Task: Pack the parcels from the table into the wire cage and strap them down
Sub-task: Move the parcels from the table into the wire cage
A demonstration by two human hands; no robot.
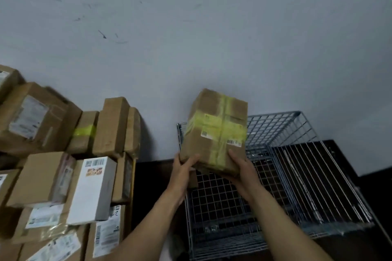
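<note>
Left hand (184, 168) and right hand (240, 167), both in grip on parcel (214, 129) (yellow-taped), above wire cage (222, 207)

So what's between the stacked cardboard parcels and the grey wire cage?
Head view: a dark bare strip separates the stacked cardboard parcels from the grey wire cage; only the left forearm, reaching to the brown yellow-taped box, crosses it.

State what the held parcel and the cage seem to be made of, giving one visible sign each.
The held parcel: likely cardboard, matte brown, creased edges; its tape seems yellow-green plastic film. The wire cage: probably metal, pale grey finish, thin rods in a grid.
</note>
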